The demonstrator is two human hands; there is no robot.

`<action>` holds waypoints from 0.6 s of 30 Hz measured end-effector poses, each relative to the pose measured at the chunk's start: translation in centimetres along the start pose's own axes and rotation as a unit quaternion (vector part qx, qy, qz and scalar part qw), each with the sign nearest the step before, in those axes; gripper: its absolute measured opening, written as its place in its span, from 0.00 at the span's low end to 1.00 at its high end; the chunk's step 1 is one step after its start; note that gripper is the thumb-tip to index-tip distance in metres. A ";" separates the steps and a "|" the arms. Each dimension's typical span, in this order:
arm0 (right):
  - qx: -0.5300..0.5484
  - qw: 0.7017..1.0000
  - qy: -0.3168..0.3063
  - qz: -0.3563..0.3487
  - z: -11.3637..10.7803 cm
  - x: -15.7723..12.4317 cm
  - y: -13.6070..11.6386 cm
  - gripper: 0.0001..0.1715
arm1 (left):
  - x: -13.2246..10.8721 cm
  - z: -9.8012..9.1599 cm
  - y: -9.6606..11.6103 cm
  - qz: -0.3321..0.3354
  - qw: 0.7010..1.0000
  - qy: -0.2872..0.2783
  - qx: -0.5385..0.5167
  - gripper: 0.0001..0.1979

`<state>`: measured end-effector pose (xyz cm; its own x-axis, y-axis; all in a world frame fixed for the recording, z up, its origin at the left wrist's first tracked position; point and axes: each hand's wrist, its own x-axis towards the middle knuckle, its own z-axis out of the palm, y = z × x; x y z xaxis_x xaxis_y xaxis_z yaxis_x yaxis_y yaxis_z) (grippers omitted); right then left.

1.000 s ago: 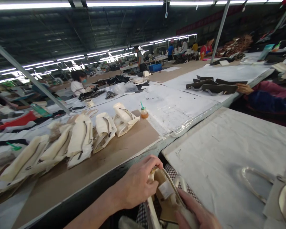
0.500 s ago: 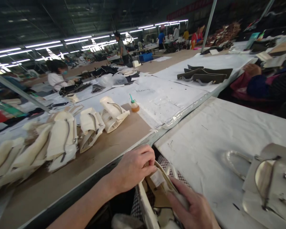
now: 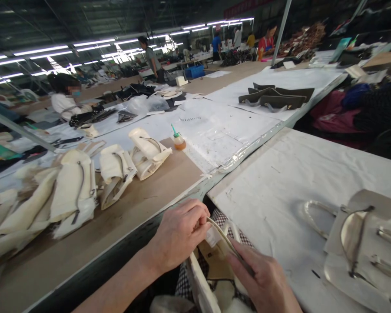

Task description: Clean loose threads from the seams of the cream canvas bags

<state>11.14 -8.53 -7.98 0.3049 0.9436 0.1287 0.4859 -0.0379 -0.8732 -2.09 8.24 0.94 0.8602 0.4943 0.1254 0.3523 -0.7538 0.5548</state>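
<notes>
Low in the head view, over my lap, is a cream handbag [image 3: 202,282] with its tan inside facing up. My left hand [image 3: 182,234] pinches the far end of its rim between thumb and bent fingers. On the right side, my right hand [image 3: 263,278] grips the edge of the same bag, thumb inside and fingers wrapped round the outer wall. A small whitish piece [image 3: 212,237] shows inside the opening near my left fingertips. The lower part of the bag runs out of the picture.
Several unfinished cream bags [image 3: 74,191] stand on the brown board to the left, with an oil bottle [image 3: 179,141] beside them. A cream bag with a looped handle [image 3: 355,248] lies on the right table. Dark olive pieces [image 3: 276,98] lie farther back. Co-workers sit and stand around.
My view has turned slightly right, so the tables and bags sit farther left. Both hands keep their hold on the bag's rim, with my left hand shifted a little.
</notes>
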 end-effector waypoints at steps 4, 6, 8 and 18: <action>-0.043 0.999 0.003 -0.027 0.1 -0.1 0.3 0.18 | 0.0 0.3 0.1 -0.008 1.000 0.005 0.004 0.13; -0.064 0.997 0.016 -0.042 0.3 -0.2 0.4 0.18 | -0.1 0.4 0.1 -0.009 1.000 0.008 0.003 0.14; -0.087 0.993 0.034 -0.067 0.3 -0.2 0.5 0.18 | -0.1 0.4 0.2 -0.008 1.000 0.012 0.002 0.14; -0.191 0.962 0.087 -0.177 0.9 0.4 0.5 0.18 | 0.1 0.7 0.1 -0.002 1.000 0.011 0.003 0.13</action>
<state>10.71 -7.89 -8.79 0.1804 0.8516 0.4922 0.8397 0.1272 -0.5279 -1.70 7.86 0.43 0.8504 0.5068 0.1414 0.3579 -0.7542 0.5505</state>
